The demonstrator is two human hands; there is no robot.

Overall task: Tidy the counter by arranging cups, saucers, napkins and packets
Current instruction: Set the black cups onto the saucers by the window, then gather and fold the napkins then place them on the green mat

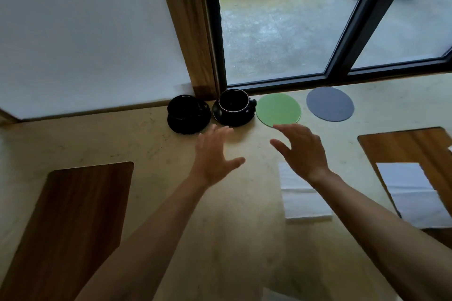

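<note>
Two black cups on black saucers stand at the back of the beige counter: the left cup by the wall corner, the right cup with its handle pointing right on its saucer. A green round coaster and a grey round coaster lie to their right. My left hand hovers open just in front of the cups, holding nothing. My right hand is open too, fingers spread near the green coaster. A white napkin lies partly under my right wrist.
A dark wooden board lies at the front left. Another wooden board at the right carries a second white napkin. A wall and a wooden post stand behind the cups, with a black-framed window to the right.
</note>
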